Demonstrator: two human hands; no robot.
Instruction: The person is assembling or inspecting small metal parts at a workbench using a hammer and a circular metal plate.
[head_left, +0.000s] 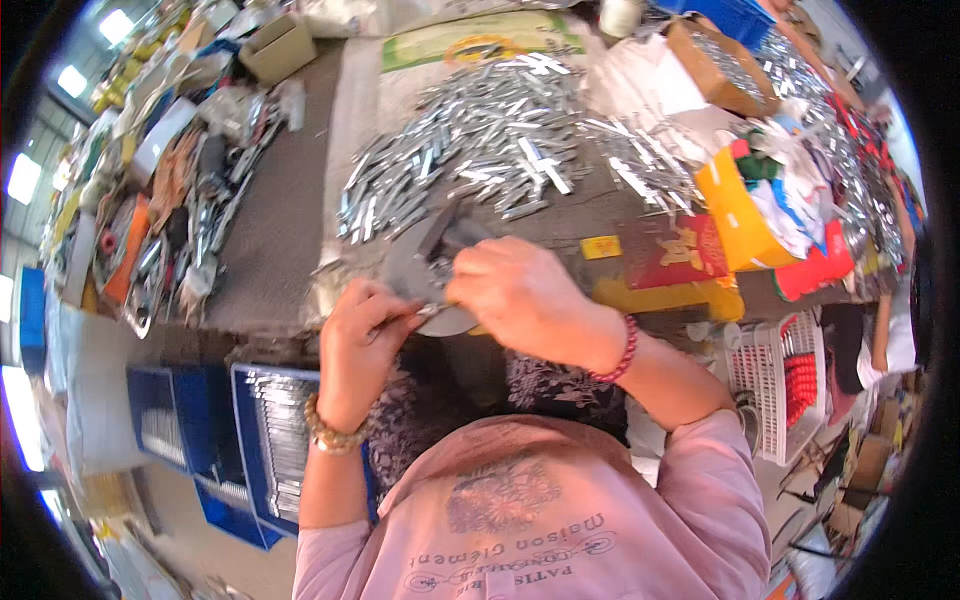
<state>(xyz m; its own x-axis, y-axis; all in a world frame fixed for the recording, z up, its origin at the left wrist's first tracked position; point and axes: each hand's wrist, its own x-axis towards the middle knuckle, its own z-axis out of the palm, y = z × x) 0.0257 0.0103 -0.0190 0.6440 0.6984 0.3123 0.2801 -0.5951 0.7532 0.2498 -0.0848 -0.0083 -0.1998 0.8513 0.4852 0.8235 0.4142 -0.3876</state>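
Note:
My left hand (362, 325), a beaded bracelet on its wrist, is closed in a pinch at the table's near edge. Something small and shiny shows at its fingertips, too small to name. My right hand (520, 295), with a red bead bracelet, is curled over the near side of a round grey dish (408, 255). Its fingertips are drawn together close to the left ones, and what they hold is hidden. Small dark bits lie in the dish, partly covered by my right hand. Just beyond it spreads a heap of slim silvery metal pieces (470, 140) on a pale sack (350, 110).
A yellow box (735, 215) stuffed with cloth and plastic stands right, near a red packet (680, 252). Tools (190, 200) crowd the left. Below the table are blue bins (245, 440) of metal strips and a white basket (770, 390). A cardboard box (720, 70) sits back right.

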